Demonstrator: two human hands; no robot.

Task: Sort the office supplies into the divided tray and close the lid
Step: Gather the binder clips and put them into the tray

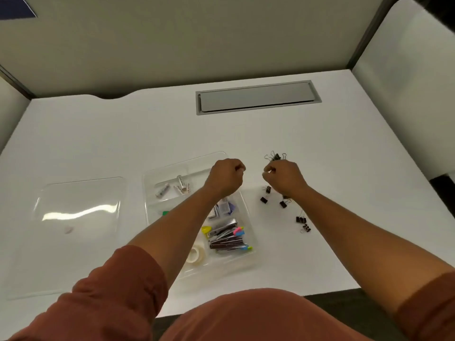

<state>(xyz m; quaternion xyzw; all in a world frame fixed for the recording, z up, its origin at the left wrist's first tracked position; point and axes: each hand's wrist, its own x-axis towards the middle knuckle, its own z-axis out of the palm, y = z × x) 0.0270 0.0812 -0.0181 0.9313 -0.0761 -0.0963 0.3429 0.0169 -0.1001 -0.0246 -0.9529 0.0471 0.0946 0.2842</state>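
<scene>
- The right hand is curled over the loose binder clips; a cluster of clips shows at its fingertips, apparently pinched.
- The left hand hovers curled above the divided tray; whether it holds anything cannot be told.
- Judged step: gathering clips; next, carrying them to a free compartment.
- The tray holds small tubes, metal clips with coloured tips and a tape roll.
- The clear lid lies left of the tray, off.
</scene>
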